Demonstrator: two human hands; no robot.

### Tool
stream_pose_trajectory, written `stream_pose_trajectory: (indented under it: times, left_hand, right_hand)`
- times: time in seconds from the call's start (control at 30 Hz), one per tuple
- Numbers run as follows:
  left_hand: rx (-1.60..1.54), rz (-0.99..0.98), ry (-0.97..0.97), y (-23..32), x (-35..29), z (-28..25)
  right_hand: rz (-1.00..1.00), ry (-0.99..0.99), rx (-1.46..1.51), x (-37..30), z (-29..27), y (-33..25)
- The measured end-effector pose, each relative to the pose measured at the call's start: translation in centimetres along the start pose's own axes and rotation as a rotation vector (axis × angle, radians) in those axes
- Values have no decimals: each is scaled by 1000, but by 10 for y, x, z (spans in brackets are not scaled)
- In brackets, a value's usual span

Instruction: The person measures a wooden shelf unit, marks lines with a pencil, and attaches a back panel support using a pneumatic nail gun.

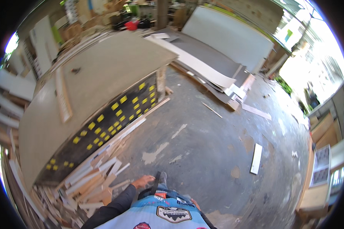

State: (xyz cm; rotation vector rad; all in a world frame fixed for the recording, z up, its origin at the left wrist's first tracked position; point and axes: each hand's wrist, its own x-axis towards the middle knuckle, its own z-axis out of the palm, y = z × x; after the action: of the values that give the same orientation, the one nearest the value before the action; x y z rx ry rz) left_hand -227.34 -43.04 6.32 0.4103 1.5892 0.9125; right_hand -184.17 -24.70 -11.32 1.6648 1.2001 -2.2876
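Observation:
My left hand (143, 181) hangs low beside my body, at the end of a dark sleeve. Its fingers look stretched out and slightly apart, and I see nothing held in them. Close to its fingertips is a dark strap-like thing (155, 184), which I cannot tell the hand touches. Only a small part of my right hand (195, 204) shows at the right side of my blue printed shirt (149, 213); its fingers are hidden. A shoe (163, 177) of mine is visible on the grey floor below.
A large worktable (114, 57) with a dark, yellow-marked side stands at left, bearing a wood strip (61, 95). Scrap strips (91, 179) lie piled along its base. Stacked boards (202, 57) stand ahead right. A white board piece (256, 158) lies on the floor; a wooden cabinet (319, 175) is far right.

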Motion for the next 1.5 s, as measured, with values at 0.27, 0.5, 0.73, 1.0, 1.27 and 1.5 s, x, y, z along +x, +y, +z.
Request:
stream_pose_trajectory:
  times: [0.27, 0.5, 0.73, 1.0, 1.27, 1.5]
  left_hand:
    - [-87, -346, -549, -9, 109, 34]
    - [-206, -157, -53, -52, 118, 63]
    - [-686, -246, 627, -100, 63, 200]
    - [-1308, -131, 711, -208, -12, 366]
    - [-1747, 38, 1204, -246, -51, 582]
    - [-2142, 259, 1406, -251, -63, 689]
  right_hand:
    - [103, 148, 380, -56, 69, -122]
    - [-10, 135, 16, -20, -1, -150]
    - [-217, -221, -589, 33, -105, -239]
    - [-214, -602, -978, -1, -55, -240]
    - [-223, -1029, -1417, -5, 16, -178]
    - [-432, -1320, -1835, -46, 188, -107]
